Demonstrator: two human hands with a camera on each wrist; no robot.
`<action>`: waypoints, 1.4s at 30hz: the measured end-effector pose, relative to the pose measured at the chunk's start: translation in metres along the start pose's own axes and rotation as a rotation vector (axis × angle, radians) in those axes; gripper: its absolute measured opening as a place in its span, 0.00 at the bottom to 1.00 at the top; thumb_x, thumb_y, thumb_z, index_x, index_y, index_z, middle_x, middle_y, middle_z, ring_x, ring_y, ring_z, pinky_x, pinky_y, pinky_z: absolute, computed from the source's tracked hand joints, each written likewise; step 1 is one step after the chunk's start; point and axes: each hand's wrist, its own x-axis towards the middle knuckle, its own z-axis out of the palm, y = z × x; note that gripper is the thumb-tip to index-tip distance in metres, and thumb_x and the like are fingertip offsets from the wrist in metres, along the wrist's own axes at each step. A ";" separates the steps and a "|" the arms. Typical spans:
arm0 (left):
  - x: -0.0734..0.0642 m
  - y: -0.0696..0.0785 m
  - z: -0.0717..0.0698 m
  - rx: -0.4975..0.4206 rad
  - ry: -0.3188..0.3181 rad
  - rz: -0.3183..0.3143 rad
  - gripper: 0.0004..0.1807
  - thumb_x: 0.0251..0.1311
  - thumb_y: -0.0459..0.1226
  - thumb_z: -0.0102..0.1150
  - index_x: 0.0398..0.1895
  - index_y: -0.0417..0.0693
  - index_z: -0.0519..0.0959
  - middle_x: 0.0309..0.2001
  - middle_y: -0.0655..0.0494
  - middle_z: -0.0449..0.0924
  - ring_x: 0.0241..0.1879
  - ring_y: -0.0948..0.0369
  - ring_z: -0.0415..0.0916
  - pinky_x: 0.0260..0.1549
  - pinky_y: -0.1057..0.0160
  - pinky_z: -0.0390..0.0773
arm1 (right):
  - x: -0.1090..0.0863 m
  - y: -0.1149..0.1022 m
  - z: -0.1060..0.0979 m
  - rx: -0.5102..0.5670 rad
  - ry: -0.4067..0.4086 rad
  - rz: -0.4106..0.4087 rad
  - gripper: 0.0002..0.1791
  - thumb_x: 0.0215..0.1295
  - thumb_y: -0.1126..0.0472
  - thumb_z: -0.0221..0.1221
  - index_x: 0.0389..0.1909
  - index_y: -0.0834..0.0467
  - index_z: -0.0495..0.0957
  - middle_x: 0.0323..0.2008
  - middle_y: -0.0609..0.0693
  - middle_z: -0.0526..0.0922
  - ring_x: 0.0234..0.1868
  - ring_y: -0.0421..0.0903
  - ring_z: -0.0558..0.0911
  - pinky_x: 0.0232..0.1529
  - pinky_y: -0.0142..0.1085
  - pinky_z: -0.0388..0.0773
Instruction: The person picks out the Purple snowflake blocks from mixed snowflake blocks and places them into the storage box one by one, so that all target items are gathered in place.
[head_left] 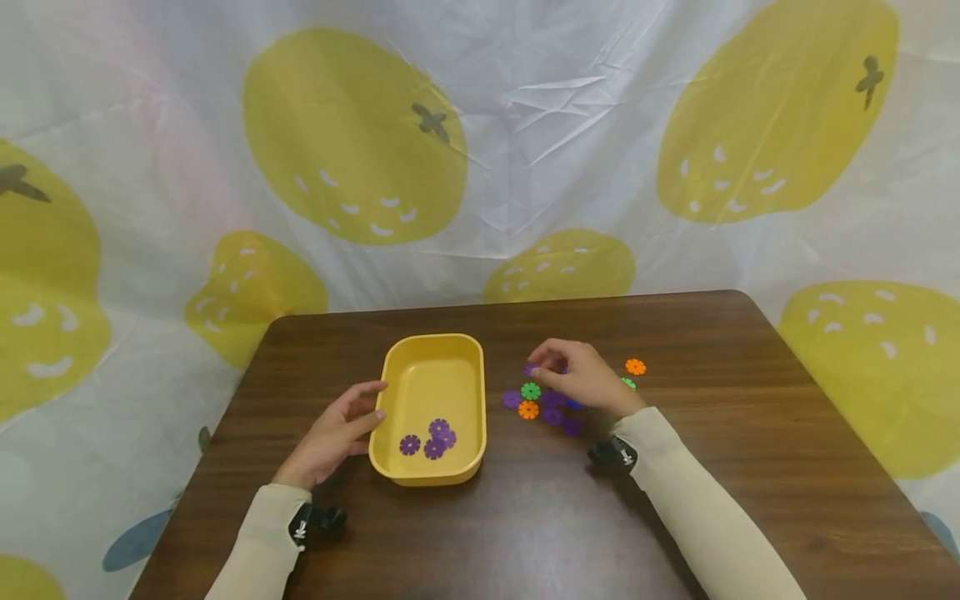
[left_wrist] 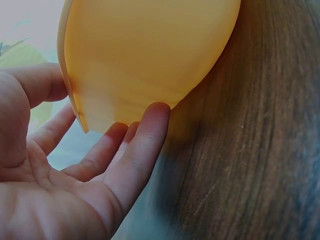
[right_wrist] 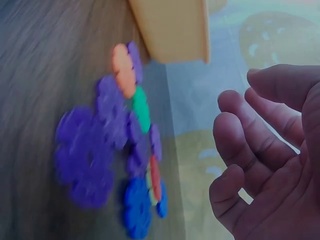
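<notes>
**Left hand (head_left: pixel 330 435) clamped on a yellow rounded-rectangular plastic tray (head_left: pixel 431 385); right hand (head_left: pixel 583 377) loose above flat, flower-shaped plastic discs (head_left: pixel 552 416)**

The left hand grips the tray by its left side, fingertips against the outer wall. Four purple discs (head_left: pixel 434 449) lie inside, toward the near end (three bunched together, one just beside). The right hand is right of the tray, thumb and fingertips apart, apparently with nothing between them; whether any touches a disc is hard to tell. Around it lie a green disc (head_left: pixel 531 391), an orange disc (head_left: pixel 528 410), more purple ones and some blue, partly hidden. Another orange disc (head_left: pixel 636 367) lies farther right on the dark brown wood-grain table (head_left: pixel 525 525).
</notes>
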 end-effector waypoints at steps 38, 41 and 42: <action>0.002 -0.003 0.001 -0.044 -0.021 0.014 0.31 0.78 0.40 0.58 0.80 0.57 0.63 0.71 0.34 0.70 0.57 0.47 0.84 0.50 0.48 0.89 | -0.013 0.025 -0.001 -0.245 -0.242 0.041 0.10 0.67 0.60 0.72 0.47 0.53 0.84 0.30 0.43 0.79 0.32 0.41 0.75 0.37 0.36 0.74; 0.001 -0.003 0.001 -0.043 -0.019 0.016 0.30 0.78 0.40 0.58 0.80 0.57 0.63 0.71 0.34 0.70 0.57 0.47 0.84 0.50 0.48 0.89 | -0.013 0.025 -0.001 -0.225 -0.230 0.032 0.11 0.66 0.61 0.72 0.44 0.52 0.81 0.31 0.43 0.80 0.34 0.41 0.76 0.39 0.37 0.75; 0.001 -0.003 0.000 -0.042 -0.019 0.017 0.30 0.79 0.40 0.58 0.80 0.57 0.63 0.71 0.34 0.70 0.58 0.47 0.84 0.50 0.48 0.89 | -0.013 0.026 -0.001 -0.217 -0.226 0.024 0.11 0.65 0.62 0.72 0.43 0.52 0.81 0.31 0.43 0.80 0.34 0.41 0.77 0.39 0.38 0.75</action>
